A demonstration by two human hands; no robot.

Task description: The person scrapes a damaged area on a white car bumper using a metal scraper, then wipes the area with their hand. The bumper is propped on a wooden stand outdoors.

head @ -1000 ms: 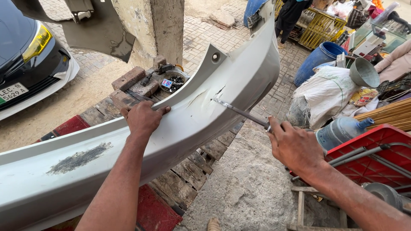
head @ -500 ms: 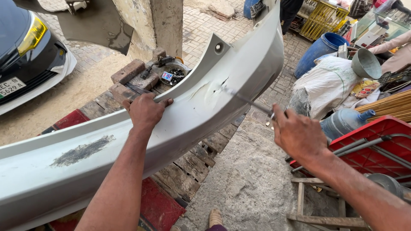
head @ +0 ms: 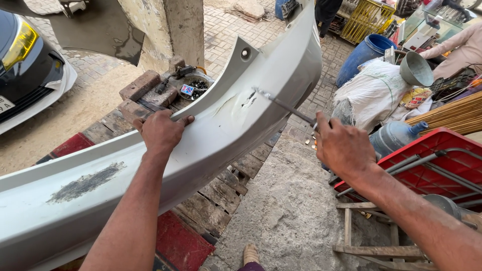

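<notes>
A long silver-grey car bumper (head: 211, 145) lies tilted across a wooden pallet. My left hand (head: 161, 131) rests palm-down on its upper edge and grips the rim. My right hand (head: 344, 148) is closed round the handle of a thin metal rod tool (head: 286, 108). The tool's tip touches a cracked, dented patch (head: 246, 103) on the bumper's face. A dark scuffed patch (head: 85, 183) marks the bumper nearer to me.
The pallet (head: 216, 200) holds bricks (head: 139, 86) and a tray of small parts (head: 193, 89). A parked car (head: 25, 70) stands at the left. At the right are a red crate (head: 432, 160), a blue barrel (head: 366, 55), a white sack (head: 371, 93) and a water bottle (head: 396, 136).
My right hand with the tool has shifted slightly; the tip stays on the dented patch. My left hand keeps its hold on the rim. The view has moved a little.
</notes>
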